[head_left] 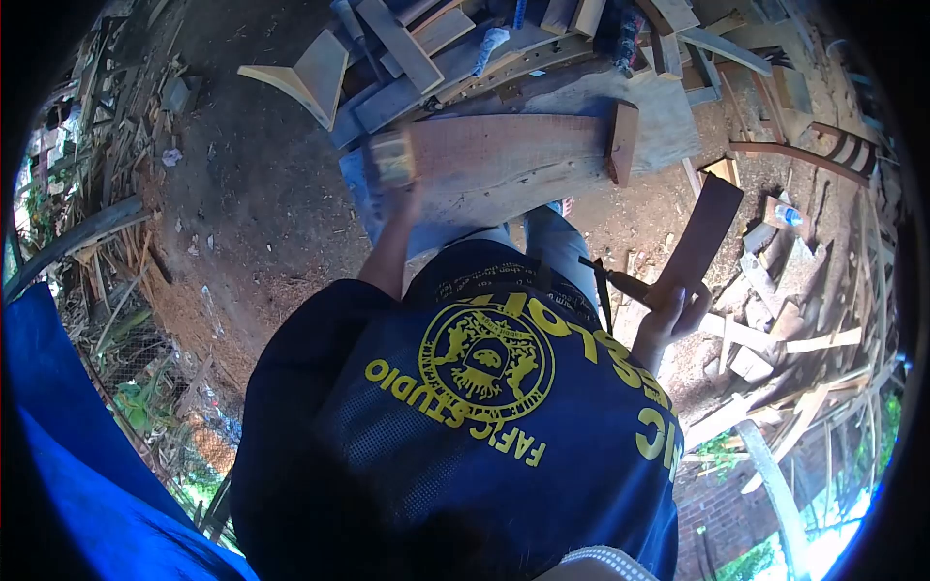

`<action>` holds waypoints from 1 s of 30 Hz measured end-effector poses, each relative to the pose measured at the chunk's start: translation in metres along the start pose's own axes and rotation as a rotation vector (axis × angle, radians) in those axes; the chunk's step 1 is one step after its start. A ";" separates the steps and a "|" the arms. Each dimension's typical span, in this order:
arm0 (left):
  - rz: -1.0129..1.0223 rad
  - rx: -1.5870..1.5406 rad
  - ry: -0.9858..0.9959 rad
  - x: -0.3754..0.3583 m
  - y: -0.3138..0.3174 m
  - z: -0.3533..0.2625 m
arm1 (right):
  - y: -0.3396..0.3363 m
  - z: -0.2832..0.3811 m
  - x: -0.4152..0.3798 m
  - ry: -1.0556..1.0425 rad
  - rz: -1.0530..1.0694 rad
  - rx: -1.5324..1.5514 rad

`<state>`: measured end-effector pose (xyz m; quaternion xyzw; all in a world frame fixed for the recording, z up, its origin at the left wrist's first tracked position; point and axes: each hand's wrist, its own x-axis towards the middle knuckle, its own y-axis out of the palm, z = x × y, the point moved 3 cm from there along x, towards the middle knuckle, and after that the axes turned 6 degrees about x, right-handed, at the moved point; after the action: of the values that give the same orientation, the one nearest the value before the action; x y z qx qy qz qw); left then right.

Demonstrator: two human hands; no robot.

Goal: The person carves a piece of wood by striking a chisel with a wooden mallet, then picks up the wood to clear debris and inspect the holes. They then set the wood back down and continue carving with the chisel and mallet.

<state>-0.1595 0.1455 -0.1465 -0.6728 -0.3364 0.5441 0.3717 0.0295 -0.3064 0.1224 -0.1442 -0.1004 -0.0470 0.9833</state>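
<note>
My left hand (403, 201) is at the left end of a reddish-brown wooden board (504, 145), closed around a pale yellowish block-like thing (392, 158). Motion blurs that thing, and its exact kind does not show. The board lies along a grey work plank (572, 174), with a short brown wood block (622, 143) across its right end. Off to the right, my right hand (675, 316) is closed on a dark flat wooden piece (705, 232). A slim tool with a brown handle (628, 284) and dark tip also sits at that hand, pointing left.
Behind the board are stacked wood offcuts (399, 44) and a blue-white wrapped item (491, 48). An angled wood piece (308, 77) juts out at upper left. Scrap wood (765, 281) litters the ground on the right, near a plastic bottle (790, 215). Blue sheeting (87, 465) hangs lower left.
</note>
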 end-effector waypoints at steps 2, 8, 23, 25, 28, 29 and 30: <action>-0.084 -0.003 -0.110 -0.007 -0.018 0.016 | 0.008 0.017 0.004 -0.011 -0.015 0.024; -0.222 0.063 0.012 -0.003 -0.057 0.104 | -0.006 -0.001 -0.003 0.056 -0.097 0.143; -0.071 0.031 1.110 -0.138 0.039 -0.194 | 0.012 0.004 -0.013 0.060 -0.111 0.154; -0.130 0.153 1.137 -0.149 0.054 -0.216 | 0.008 -0.001 -0.018 0.058 -0.119 0.115; -0.120 0.323 0.947 -0.149 0.055 -0.214 | -0.002 -0.011 -0.020 0.050 -0.137 0.067; -0.127 0.330 0.898 -0.144 0.052 -0.199 | -0.006 -0.013 -0.022 0.045 -0.156 0.063; -0.138 0.341 0.853 -0.135 0.043 -0.182 | -0.004 -0.009 -0.019 0.041 -0.138 0.065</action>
<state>-0.0027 -0.0157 -0.0945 -0.7419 -0.1032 0.2401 0.6175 0.0119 -0.3113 0.1112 -0.1038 -0.0915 -0.1145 0.9837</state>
